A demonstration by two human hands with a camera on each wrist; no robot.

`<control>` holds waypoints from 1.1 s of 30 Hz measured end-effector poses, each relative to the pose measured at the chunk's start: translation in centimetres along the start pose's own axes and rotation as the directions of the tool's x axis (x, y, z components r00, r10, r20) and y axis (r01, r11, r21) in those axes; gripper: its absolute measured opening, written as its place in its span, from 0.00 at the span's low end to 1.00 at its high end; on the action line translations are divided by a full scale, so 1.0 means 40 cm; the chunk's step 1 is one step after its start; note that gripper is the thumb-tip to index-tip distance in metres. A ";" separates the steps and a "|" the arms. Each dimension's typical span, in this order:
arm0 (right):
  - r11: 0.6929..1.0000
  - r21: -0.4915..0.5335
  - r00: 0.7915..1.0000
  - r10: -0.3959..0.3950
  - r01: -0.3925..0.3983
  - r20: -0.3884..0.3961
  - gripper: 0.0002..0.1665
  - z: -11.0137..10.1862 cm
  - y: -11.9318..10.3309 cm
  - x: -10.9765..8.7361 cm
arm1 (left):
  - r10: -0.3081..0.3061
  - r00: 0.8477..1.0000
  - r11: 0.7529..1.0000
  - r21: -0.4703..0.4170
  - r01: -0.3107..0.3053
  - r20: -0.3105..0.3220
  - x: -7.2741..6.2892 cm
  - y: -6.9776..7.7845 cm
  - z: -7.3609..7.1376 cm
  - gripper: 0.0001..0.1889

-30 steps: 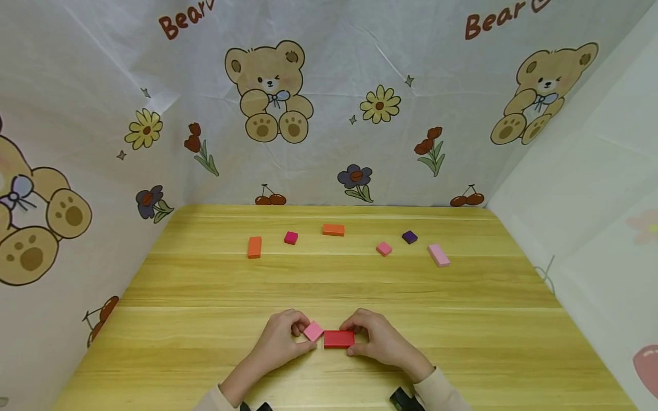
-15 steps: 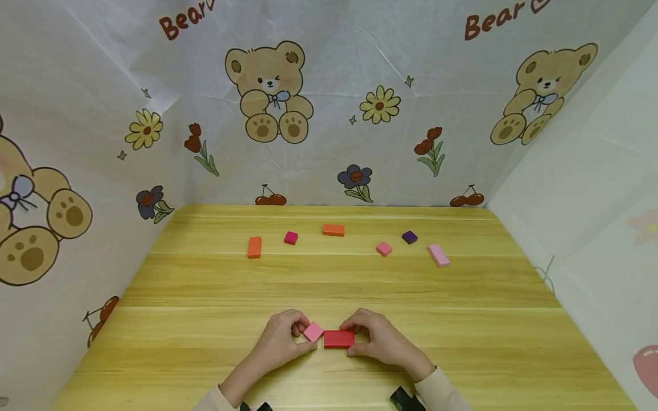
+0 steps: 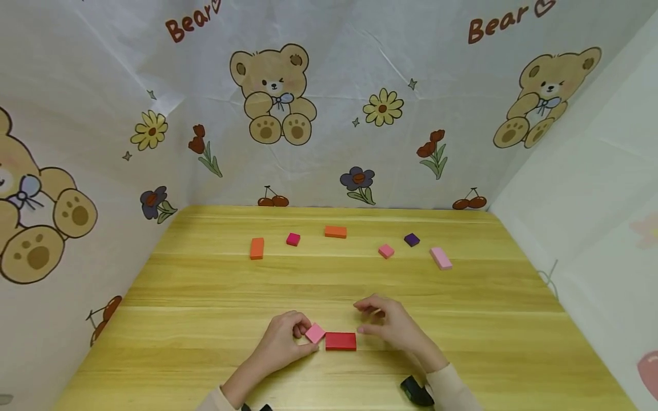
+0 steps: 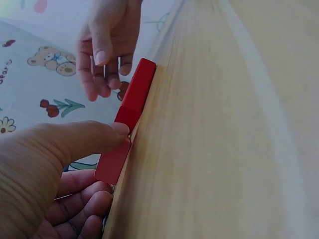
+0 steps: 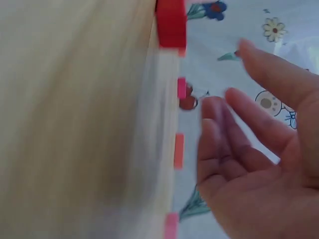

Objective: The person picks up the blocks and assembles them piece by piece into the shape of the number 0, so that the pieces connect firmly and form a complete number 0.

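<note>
My left hand (image 3: pixel 284 337) pinches a small pink square block (image 3: pixel 315 333) between thumb and fingers. The pink block stands turned like a diamond, with its right corner at the left end of a red rectangular block (image 3: pixel 341 341). In the left wrist view the thumb lies on the pink block (image 4: pixel 113 162) close to where it meets the red block (image 4: pixel 138 89). My right hand (image 3: pixel 393 322) is off the table, up and to the right of the red block, fingers loosely bent with a gap to the thumb and nothing between them.
Towards the back of the wooden table (image 3: pixel 205 319) lie two orange blocks (image 3: pixel 257 249), a magenta block (image 3: pixel 293 239), a coral-pink block (image 3: pixel 386 251), a dark purple block (image 3: pixel 412 240) and a light pink block (image 3: pixel 441 258). A printed cloth (image 3: pixel 205 85) stands behind.
My right hand has let go of the red block and moved up and right. The left hand still holds the pink block in place. The head view has shifted slightly.
</note>
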State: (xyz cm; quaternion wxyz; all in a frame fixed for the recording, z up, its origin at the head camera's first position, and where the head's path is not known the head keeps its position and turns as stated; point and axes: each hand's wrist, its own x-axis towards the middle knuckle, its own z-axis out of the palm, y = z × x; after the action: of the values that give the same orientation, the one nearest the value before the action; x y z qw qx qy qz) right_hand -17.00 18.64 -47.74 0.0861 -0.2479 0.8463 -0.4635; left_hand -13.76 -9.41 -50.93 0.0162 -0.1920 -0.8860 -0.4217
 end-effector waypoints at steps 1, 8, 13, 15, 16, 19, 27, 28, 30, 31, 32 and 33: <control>1.000 -0.020 0.999 0.001 -0.002 -0.045 0.24 -0.011 -0.001 0.007 | 0.000 1.000 1.000 -0.002 0.000 -0.002 0.000 0.000 0.000 0.15; 0.994 -0.077 0.931 0.048 -0.082 -0.361 0.24 -0.108 0.024 0.086 | -0.001 1.000 1.000 -0.007 0.001 -0.004 -0.003 -0.005 -0.001 0.15; 0.981 -0.136 0.894 0.064 -0.138 -0.444 0.26 -0.173 0.067 0.145 | -0.008 1.000 1.000 -0.010 0.007 -0.007 -0.007 -0.006 -0.002 0.15; 0.974 -0.157 0.893 0.079 -0.164 -0.442 0.27 -0.193 0.089 0.164 | -0.012 1.000 1.000 -0.009 0.012 -0.008 -0.007 -0.006 -0.002 0.15; 0.970 -0.163 0.896 0.094 -0.181 -0.434 0.28 -0.202 0.099 0.173 | -0.014 1.000 1.000 -0.010 0.013 -0.009 -0.007 -0.006 -0.002 0.15; 0.957 -0.169 0.908 0.154 -0.235 -0.390 0.31 -0.226 0.128 0.194 | -0.012 1.000 1.000 -0.008 0.012 -0.011 -0.006 -0.006 -0.003 0.15; 0.957 -0.176 0.956 0.187 -0.228 -0.225 0.34 -0.253 0.165 0.222 | -0.001 1.000 1.000 -0.014 0.001 -0.005 -0.007 -0.010 0.000 0.16; 0.961 -0.173 0.961 0.179 -0.216 -0.209 0.34 -0.254 0.166 0.226 | 0.002 1.000 1.000 -0.014 -0.002 -0.007 -0.006 -0.011 0.001 0.16; 0.964 -0.173 0.967 0.171 -0.204 -0.187 0.34 -0.253 0.168 0.233 | 0.006 1.000 1.000 -0.015 -0.006 -0.009 -0.005 -0.012 0.003 0.16; 0.964 -0.176 0.970 0.166 -0.197 -0.179 0.34 -0.252 0.171 0.237 | 0.009 1.000 1.000 -0.014 -0.009 -0.010 -0.004 -0.012 0.003 0.16; 0.964 -0.180 0.972 0.163 -0.194 -0.172 0.34 -0.250 0.174 0.240 | 0.011 1.000 1.000 -0.012 -0.011 -0.011 -0.004 -0.012 0.004 0.16; 0.963 -0.186 0.972 0.163 -0.193 -0.167 0.34 -0.249 0.178 0.244 | 0.013 1.000 1.000 -0.012 -0.013 -0.011 -0.003 -0.011 0.004 0.16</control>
State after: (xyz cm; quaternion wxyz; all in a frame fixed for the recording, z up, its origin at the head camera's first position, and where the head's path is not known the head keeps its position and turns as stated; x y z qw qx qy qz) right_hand -31.55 24.34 -47.27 0.0382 -0.1424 0.9117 -0.3834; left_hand -13.78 -9.59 -51.39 0.0228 -0.1957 -0.8821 -0.4279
